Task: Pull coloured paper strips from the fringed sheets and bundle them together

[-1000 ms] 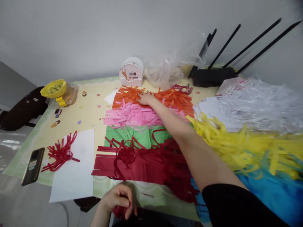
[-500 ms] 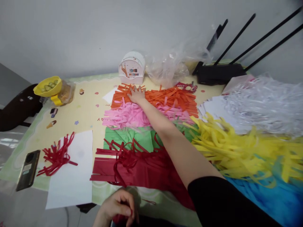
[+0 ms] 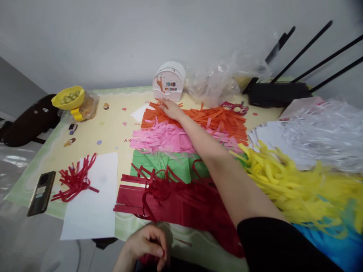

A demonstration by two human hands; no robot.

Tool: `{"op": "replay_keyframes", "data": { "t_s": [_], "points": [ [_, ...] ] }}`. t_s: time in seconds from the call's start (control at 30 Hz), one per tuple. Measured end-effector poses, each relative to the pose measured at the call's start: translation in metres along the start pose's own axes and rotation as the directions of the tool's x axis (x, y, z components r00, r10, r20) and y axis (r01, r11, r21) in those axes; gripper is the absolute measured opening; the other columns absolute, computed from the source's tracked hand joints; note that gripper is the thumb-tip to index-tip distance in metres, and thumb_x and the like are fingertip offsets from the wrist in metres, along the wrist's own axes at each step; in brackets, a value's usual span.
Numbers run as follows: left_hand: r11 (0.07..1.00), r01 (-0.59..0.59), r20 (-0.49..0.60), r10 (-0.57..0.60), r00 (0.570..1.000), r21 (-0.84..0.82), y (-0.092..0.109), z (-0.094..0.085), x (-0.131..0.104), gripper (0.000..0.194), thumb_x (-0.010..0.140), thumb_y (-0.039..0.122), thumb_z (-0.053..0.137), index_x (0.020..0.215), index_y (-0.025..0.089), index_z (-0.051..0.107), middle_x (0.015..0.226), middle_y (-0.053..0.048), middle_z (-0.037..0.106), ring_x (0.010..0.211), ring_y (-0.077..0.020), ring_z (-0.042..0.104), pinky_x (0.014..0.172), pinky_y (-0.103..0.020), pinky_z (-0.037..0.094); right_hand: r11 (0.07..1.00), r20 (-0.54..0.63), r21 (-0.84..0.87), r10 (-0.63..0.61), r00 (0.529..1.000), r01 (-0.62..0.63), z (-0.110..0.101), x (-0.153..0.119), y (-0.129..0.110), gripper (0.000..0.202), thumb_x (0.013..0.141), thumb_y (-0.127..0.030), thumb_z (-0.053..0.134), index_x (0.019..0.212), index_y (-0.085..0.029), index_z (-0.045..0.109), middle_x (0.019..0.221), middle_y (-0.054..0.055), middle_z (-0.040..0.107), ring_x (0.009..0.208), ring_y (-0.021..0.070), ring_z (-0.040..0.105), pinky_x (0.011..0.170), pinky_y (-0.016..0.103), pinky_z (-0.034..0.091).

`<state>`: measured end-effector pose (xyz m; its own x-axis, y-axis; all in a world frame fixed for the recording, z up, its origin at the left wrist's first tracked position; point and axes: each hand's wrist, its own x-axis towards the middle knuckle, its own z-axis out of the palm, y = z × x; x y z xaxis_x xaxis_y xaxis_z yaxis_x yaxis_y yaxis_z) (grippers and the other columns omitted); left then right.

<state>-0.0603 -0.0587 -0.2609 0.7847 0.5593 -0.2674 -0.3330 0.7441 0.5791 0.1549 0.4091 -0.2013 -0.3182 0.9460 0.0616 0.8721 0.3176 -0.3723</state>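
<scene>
My right hand (image 3: 172,110) reaches across to the far layer of orange strips (image 3: 198,118), its fingers stretched out to the left and touching the strips' left end. Whether a strip lies between the fingertips is hard to see. Close to me, my left hand (image 3: 149,241) is curled at the table's near edge, with a bit of red strip at its thumb and fingertips. Between the two hands lie layers of pink strips (image 3: 161,136), a green fringed sheet (image 3: 177,166) and a dark red fringed sheet (image 3: 176,206). My right forearm covers part of these layers.
At left, loose red strips (image 3: 75,181) lie partly on white paper (image 3: 93,211), near a phone (image 3: 42,192). A yellow bowl (image 3: 61,101) and a white holder (image 3: 168,83) stand behind. Yellow strips (image 3: 306,189), white strips (image 3: 326,132) and a router (image 3: 279,94) are at right.
The whole view has shifted, so things sit farther right. My right hand's spread fingers have drawn closer together and turned left on the orange strips. The left hand stays curled.
</scene>
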Motion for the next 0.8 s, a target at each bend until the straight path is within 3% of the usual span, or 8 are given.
{"op": "replay_keyframes", "data": {
  "t_s": [0.1, 0.17, 0.33, 0.4, 0.5, 0.6, 0.7, 0.8],
  "points": [
    [1.0, -0.02, 0.037, 0.02, 0.999, -0.018, -0.002, -0.002, 0.0, 0.042, 0.079, 0.048, 0.088, 0.076, 0.013, 0.064, 0.056, -0.002, 0.066, 0.051, -0.0115, 0.061, 0.072, -0.026, 0.055, 0.98, -0.084, -0.043, 0.189, 0.978, -0.193, -0.022, -0.021, 0.025, 0.064, 0.11, -0.034, 0.018, 0.145, -0.004, 0.062, 0.145, 0.028, 0.064, 0.14, 0.0365, 0.06, 0.117, 0.052, 0.046],
    [0.999, -0.033, 0.051, 0.035, 0.998, -0.032, -0.003, -0.003, 0.0, 0.04, 0.08, 0.046, 0.087, 0.077, 0.013, 0.065, 0.057, -0.002, 0.066, 0.051, -0.0116, 0.062, 0.074, -0.027, 0.056, 0.945, -0.11, -0.079, 0.308, 0.945, -0.317, -0.028, -0.042, 0.047, 0.063, 0.109, -0.038, 0.026, 0.139, 0.002, 0.066, 0.14, 0.035, 0.064, 0.14, 0.0454, 0.057, 0.115, 0.063, 0.043],
    [0.998, -0.04, 0.065, 0.043, 0.997, -0.04, -0.001, -0.001, 0.003, 0.037, 0.082, 0.041, 0.087, 0.078, 0.012, 0.065, 0.06, -0.002, 0.068, 0.05, -0.0109, 0.062, 0.072, -0.026, 0.055, 0.855, -0.017, -0.124, 0.506, 0.862, -0.504, -0.012, -0.081, 0.083, 0.076, 0.106, -0.062, 0.03, 0.168, -0.018, 0.036, 0.178, 0.02, 0.019, 0.16, 0.0511, 0.024, 0.122, 0.075, 0.026],
    [0.998, -0.047, 0.073, 0.05, 0.996, -0.038, 0.002, 0.001, 0.004, 0.037, 0.082, 0.041, 0.087, 0.077, 0.012, 0.065, 0.059, -0.002, 0.068, 0.051, -0.0112, 0.063, 0.073, -0.027, 0.055, 0.854, -0.008, -0.115, 0.51, 0.86, -0.507, -0.007, -0.082, 0.087, 0.076, 0.106, -0.062, 0.029, 0.17, -0.02, 0.032, 0.179, 0.019, 0.016, 0.161, 0.0509, 0.023, 0.122, 0.074, 0.026],
    [0.997, -0.055, 0.08, 0.059, 0.995, -0.048, 0.003, 0.003, 0.005, 0.036, 0.082, 0.041, 0.087, 0.078, 0.013, 0.064, 0.059, -0.002, 0.068, 0.051, -0.0116, 0.063, 0.075, -0.029, 0.056, 0.862, -0.044, -0.104, 0.495, 0.868, -0.497, -0.012, -0.077, 0.091, 0.071, 0.107, -0.057, 0.033, 0.161, -0.013, 0.048, 0.17, 0.024, 0.037, 0.153, 0.0479, 0.04, 0.121, 0.067, 0.034],
    [0.996, -0.077, 0.082, 0.08, 0.993, -0.034, 0.003, 0.003, 0.005, 0.036, 0.083, 0.04, 0.086, 0.078, 0.013, 0.064, 0.058, -0.001, 0.067, 0.051, -0.0112, 0.061, 0.076, -0.029, 0.056, 0.858, -0.106, -0.11, 0.491, 0.865, -0.501, -0.03, -0.075, 0.1, 0.06, 0.109, -0.035, 0.027, 0.145, -0.003, 0.063, 0.146, 0.031, 0.062, 0.136, 0.0384, 0.061, 0.114, 0.051, 0.046],
    [0.996, -0.093, 0.072, 0.094, 0.993, -0.015, 0.003, 0.001, 0.005, 0.037, 0.084, 0.042, 0.085, 0.078, 0.013, 0.063, 0.056, -0.001, 0.066, 0.05, -0.0113, 0.061, 0.076, -0.03, 0.056, 0.847, -0.149, -0.138, 0.494, 0.856, -0.513, -0.048, -0.08, 0.113, 0.053, 0.104, -0.02, 0.032, 0.135, 0.002, 0.069, 0.132, 0.031, 0.07, 0.128, 0.0353, 0.067, 0.109, 0.045, 0.05],
    [0.997, -0.082, 0.061, 0.082, 0.995, -0.001, 0.002, -0.002, 0.005, 0.04, 0.083, 0.044, 0.086, 0.076, 0.013, 0.062, 0.055, -0.001, 0.064, 0.05, -0.0109, 0.06, 0.075, -0.029, 0.056, 0.835, -0.136, -0.182, 0.502, 0.854, -0.519, -0.056, -0.087, 0.122, 0.042, 0.1, -0.026, 0.052, 0.127, -0.003, 0.076, 0.13, 0.028, 0.072, 0.129, 0.0384, 0.066, 0.108, 0.048, 0.052]
  ]
}}
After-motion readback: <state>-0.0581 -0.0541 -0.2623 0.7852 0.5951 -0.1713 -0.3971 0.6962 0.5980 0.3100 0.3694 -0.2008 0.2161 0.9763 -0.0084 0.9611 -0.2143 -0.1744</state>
